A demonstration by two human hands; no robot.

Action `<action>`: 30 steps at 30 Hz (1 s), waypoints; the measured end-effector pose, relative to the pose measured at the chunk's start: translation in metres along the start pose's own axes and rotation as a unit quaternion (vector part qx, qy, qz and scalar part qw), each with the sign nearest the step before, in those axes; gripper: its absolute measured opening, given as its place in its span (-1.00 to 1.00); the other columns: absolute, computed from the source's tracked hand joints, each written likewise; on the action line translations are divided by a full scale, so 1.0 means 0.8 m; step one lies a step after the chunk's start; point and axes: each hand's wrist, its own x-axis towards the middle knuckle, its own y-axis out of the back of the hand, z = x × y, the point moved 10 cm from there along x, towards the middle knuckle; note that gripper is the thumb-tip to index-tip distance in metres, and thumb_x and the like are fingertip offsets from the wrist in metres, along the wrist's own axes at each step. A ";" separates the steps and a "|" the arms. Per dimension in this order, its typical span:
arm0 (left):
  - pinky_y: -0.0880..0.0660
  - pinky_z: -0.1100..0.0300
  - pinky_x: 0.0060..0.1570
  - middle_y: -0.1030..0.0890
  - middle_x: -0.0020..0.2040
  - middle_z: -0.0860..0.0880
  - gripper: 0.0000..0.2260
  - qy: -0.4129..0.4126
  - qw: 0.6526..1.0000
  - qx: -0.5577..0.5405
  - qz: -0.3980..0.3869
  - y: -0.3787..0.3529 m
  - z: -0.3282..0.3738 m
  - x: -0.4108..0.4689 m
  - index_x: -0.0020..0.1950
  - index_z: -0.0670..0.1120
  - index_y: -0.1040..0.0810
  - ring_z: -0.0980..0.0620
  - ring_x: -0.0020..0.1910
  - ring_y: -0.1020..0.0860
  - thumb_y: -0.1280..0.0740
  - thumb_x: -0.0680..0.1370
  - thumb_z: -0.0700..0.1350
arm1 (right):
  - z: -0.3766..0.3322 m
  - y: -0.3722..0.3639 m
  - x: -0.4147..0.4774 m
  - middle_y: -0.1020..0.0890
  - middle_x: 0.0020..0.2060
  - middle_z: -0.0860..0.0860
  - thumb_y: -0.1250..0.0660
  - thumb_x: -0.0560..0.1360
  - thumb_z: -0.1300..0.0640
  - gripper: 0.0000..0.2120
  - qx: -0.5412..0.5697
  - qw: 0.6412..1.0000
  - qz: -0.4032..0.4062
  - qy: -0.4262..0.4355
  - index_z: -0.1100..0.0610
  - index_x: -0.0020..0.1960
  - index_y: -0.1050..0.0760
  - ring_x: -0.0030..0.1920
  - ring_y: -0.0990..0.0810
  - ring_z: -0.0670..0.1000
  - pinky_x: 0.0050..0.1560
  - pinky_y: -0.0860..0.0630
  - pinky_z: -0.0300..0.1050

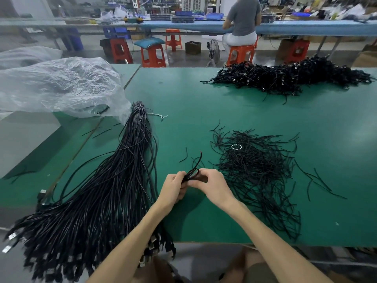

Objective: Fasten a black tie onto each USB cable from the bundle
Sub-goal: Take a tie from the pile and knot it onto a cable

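A black USB cable (192,173), folded into a small coil, is held just above the tabletop (183,99); the long bundle (114,180) lies left, loose black ties (255,166) heaped right

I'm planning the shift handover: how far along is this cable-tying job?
Done: a heap of coiled black cables lies far right on the green table, seemingly finished. In hand: the left hand and right hand grip one folded black cable. Left: the large bundle of long black USB cables and a loose pile of thin black ties. Much remains.
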 end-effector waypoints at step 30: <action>-0.14 0.29 -0.53 -0.22 -0.47 0.06 -0.59 -0.024 0.999 0.034 0.009 -0.004 0.017 -0.010 -0.32 -0.05 -0.26 0.10 -0.52 -0.15 -0.10 0.74 -0.08 | -0.026 -0.017 -0.023 -0.52 -0.03 -0.06 -0.18 0.70 -0.04 -0.80 -0.229 0.970 0.058 0.055 0.09 0.05 -0.42 -0.11 -0.57 -0.01 -0.06 -0.55 -0.04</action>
